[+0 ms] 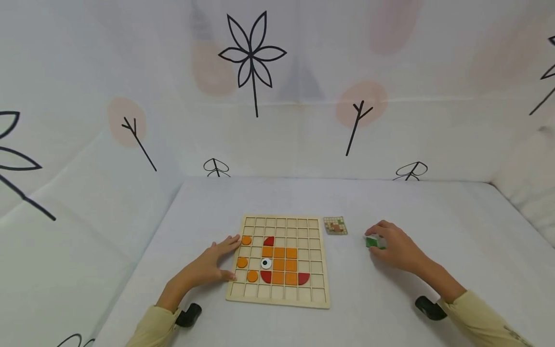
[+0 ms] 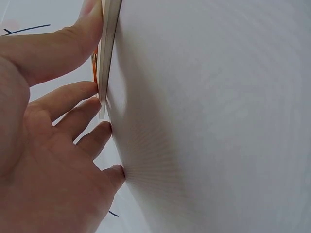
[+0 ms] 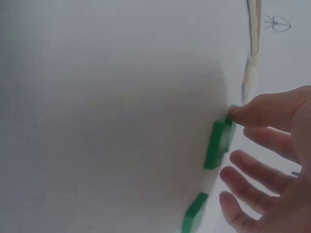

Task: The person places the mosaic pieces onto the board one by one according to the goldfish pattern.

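My left hand (image 1: 211, 264) rests along the left edge of a wooden grid board (image 1: 313, 241), thumb and fingers spread against its side. Square orange tiles (image 1: 279, 264), red quarter-round tiles (image 1: 304, 278) and a white eye disc (image 1: 266, 263) form a fish shape on the board. Several orange discs (image 1: 252, 276) lie left of it. Right of the board, my right hand (image 1: 398, 248) pinches a small green tile (image 1: 371, 242) between thumb and index finger. In the right wrist view another green tile (image 3: 214, 145) sits just under the fingers, and one more green tile (image 3: 195, 213) lies lower.
A small patterned card (image 1: 336, 225) lies by the board's upper right corner. White cloth (image 1: 455, 226) covers the table, and a patterned cloth backdrop (image 1: 299, 140) hangs behind it. Each wrist wears a black device (image 1: 430, 308).
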### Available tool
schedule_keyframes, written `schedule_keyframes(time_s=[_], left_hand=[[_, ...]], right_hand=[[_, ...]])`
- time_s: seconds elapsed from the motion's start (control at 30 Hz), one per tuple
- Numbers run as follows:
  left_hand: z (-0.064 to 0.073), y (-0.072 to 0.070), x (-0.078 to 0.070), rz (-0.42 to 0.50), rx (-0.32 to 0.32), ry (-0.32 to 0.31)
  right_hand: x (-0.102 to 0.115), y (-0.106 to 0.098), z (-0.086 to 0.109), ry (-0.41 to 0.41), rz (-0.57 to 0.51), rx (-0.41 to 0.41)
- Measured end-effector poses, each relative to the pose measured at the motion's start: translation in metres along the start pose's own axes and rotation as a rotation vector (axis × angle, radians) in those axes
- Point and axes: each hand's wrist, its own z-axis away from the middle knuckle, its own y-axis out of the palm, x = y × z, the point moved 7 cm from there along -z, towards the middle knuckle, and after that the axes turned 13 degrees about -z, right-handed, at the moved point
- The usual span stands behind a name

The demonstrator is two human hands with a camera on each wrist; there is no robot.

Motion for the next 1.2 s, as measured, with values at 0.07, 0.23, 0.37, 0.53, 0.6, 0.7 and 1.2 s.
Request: schedule_keyframes(time_s=[0.07, 0.23, 0.37, 0.53, 0.6, 0.7, 1.2], left_hand=[[0.000, 0.000, 0.000, 0.003, 0.003, -0.005], [0.000, 0.000, 0.000, 0.001, 0.000, -0.009], [0.000, -0.001, 0.001, -0.001, -0.005, 0.004], [-0.001, -0.001, 0.001, -0.004, -0.004, 0.012], [0.000, 0.000, 0.000, -0.003, 0.000, 0.006], [0.000, 0.000, 0.000, -0.003, 0.005, -0.004], [0.000, 0.000, 0.000, -0.005, 0.008, -0.002]], right_hand=[[-0.005, 0.000, -0.001, 0.002, -0.022, 0.004], [-0.009, 0.001, -0.005, -0.032, -0.065, 0.008], [-0.005, 0.001, -0.009, -0.082, -0.086, 0.007], [0.005, 0.006, -0.016, -0.139, -0.129, 0.017], [0.009, 0.010, -0.020, -0.145, -0.134, 0.027], [0.016, 0.016, -0.027, -0.143, -0.134, 0.048], [0.047, 0.042, -0.055, -0.240, -0.230, 0.085]])
